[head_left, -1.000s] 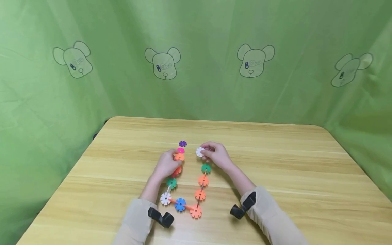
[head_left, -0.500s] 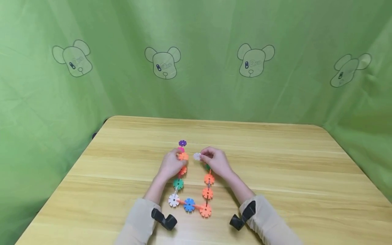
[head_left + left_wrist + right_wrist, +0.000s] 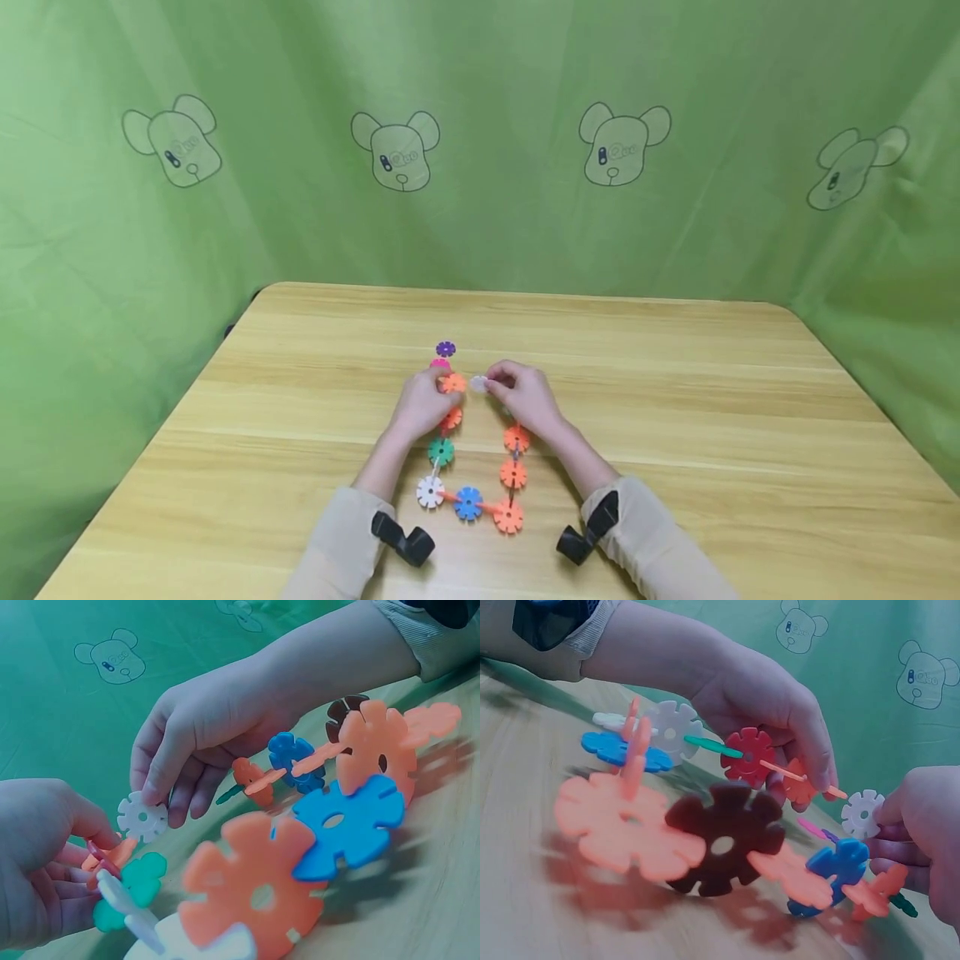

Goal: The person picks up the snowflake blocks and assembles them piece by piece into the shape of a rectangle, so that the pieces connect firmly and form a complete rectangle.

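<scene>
Between thumb and fingers, my left hand (image 3: 422, 406) grips an orange snowflake disc (image 3: 453, 382) at one end of a chain of slotted plastic discs. My right hand (image 3: 528, 400) pinches a white snowflake disc (image 3: 863, 814), its edge turned toward that orange one. The two discs are very close; whether they touch I cannot tell. From the left hand the chain bends through a green disc (image 3: 441, 451), a white disc (image 3: 431, 492), a blue disc (image 3: 468, 503) and orange discs (image 3: 508, 517) up to below the right hand, which partly hides a green disc there.
Beyond the left hand, a purple disc (image 3: 446, 349) and a pink disc (image 3: 440, 364) lie on the wooden table (image 3: 675, 375). A green curtain (image 3: 510, 242) with printed bear heads hangs around the table's far side. Both wrists carry black cameras (image 3: 403, 540).
The right hand has moved left and slightly toward me, bringing the white disc near the left hand's orange one. The left hand and the chain have shifted a little right.
</scene>
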### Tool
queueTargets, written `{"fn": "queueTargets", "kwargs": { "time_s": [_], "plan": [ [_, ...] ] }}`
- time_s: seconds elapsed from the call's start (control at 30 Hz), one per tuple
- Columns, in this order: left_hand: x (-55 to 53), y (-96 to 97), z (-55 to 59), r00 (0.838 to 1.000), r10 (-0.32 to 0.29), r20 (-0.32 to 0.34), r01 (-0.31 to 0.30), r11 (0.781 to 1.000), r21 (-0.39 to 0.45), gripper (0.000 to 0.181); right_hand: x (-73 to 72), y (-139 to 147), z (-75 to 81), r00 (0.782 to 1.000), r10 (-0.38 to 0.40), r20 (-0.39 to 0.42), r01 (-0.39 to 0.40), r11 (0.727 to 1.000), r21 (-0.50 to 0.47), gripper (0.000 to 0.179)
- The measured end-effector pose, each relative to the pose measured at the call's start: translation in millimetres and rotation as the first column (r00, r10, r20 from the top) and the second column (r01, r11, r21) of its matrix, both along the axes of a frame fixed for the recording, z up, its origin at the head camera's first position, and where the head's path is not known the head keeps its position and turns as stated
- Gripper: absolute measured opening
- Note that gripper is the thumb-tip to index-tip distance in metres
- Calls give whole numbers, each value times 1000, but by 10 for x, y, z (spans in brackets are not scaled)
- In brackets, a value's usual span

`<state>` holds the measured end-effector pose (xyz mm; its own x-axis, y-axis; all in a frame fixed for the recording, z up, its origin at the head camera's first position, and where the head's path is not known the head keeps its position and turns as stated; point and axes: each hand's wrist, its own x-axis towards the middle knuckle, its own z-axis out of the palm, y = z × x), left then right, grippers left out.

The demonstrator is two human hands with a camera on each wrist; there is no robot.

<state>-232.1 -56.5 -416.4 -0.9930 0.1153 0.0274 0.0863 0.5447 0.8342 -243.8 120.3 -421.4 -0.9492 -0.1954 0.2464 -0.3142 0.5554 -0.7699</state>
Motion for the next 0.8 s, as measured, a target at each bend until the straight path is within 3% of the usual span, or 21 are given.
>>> {"fn": "queueTargets", "kwargs": {
  "time_s": [0.3, 0.8],
  "plan": [
    [2, 7, 12, 1000, 1, 15, -1, 1000, -2, 51, 13, -42, -7, 995, 34, -97, -24, 995, 97, 6],
    [14, 17, 30, 1000, -4, 29, 4, 1000, 6, 50, 49, -76, -15, 979, 26, -203, -5, 994, 105, 5]
  ]
}}
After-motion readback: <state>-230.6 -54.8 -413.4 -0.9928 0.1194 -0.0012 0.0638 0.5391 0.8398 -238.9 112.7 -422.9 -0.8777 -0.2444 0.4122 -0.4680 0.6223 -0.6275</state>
